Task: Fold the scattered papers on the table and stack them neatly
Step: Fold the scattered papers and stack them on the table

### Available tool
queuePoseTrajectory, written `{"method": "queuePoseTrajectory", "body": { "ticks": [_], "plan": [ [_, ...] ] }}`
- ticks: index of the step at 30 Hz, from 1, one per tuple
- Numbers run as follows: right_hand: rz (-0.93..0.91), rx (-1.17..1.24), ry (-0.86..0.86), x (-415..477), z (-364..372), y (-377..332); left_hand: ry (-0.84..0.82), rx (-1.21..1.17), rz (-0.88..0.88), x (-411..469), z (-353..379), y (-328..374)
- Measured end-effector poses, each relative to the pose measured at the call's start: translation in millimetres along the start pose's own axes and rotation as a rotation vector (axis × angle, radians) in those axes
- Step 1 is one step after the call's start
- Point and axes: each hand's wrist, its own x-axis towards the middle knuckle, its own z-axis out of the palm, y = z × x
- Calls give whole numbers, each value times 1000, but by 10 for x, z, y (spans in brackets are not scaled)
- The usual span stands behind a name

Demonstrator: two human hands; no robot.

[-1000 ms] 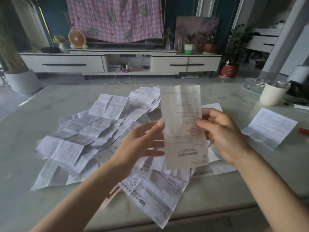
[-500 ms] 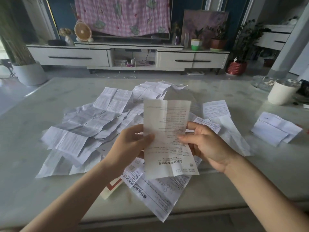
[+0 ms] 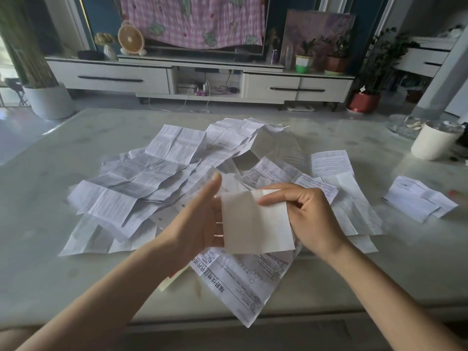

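Note:
A folded white sheet (image 3: 257,224) hangs just above the table between my two hands. My left hand (image 3: 200,219) supports its left edge, fingers behind the paper and thumb raised straight. My right hand (image 3: 309,216) pinches the sheet's upper right edge between thumb and fingers. Beneath and behind lies a scattered heap of creased printed papers (image 3: 141,183) across the marble table (image 3: 50,262). A large printed leaflet (image 3: 243,282) juts over the near edge. Far to the right sits a small stack of folded papers (image 3: 417,198).
A white cup (image 3: 433,140) and a glass dish (image 3: 405,124) stand at the table's far right. A book corner with red (image 3: 174,277) peeks from under the leaflet. Beyond the table are a TV cabinet (image 3: 111,77) and potted plants.
The long sheet that I held upright has been folded over to about half its length and lowered toward the table. Both hands have come down with it.

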Motion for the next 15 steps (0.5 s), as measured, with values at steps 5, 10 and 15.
{"method": "queuePoseTrajectory", "body": {
  "ticks": [5,10,15],
  "plan": [
    [53,0,-112,4,-9,-63,210,154,123,-23,-15,-76],
    [315,219,-109,81,-74,-169,228,206,144,-34,-21,-71],
    [355,91,-261,111,29,-197,272,288,186,-55,-21,-88]
  ]
}}
